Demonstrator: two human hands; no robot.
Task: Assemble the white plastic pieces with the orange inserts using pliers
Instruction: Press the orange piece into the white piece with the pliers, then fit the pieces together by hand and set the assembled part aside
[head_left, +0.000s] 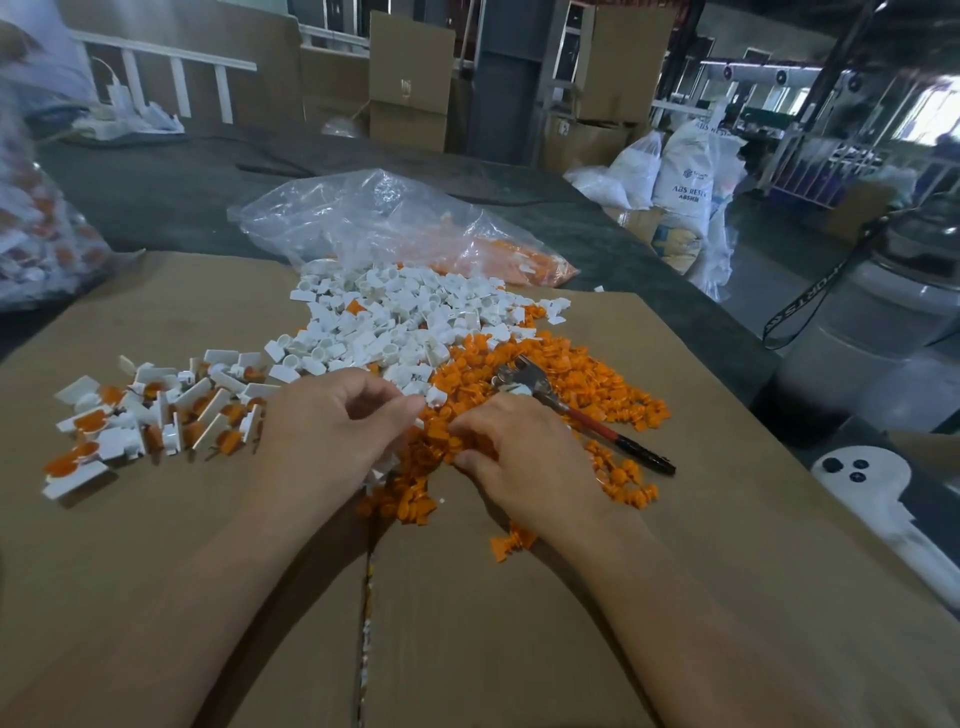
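Note:
A heap of loose white plastic pieces (395, 322) lies mid-table, with a heap of orange inserts (561, 374) to its right. Joined white-and-orange pieces (150, 415) are scattered at the left. The pliers (582, 410), with red and black handles, lie on the orange heap with no hand on them. My left hand (332, 431) has its fingers curled, and its fingertips pinch a white piece (435, 397). My right hand (519, 457) rests knuckles-up on the orange inserts, fingers curled into them; what it holds is hidden.
The work surface is flattened cardboard (519, 649) with a seam down the middle. A clear plastic bag (384, 223) with orange parts lies behind the heaps. Another bag (41, 244) sits at the far left. A white device (862, 478) lies at the right edge.

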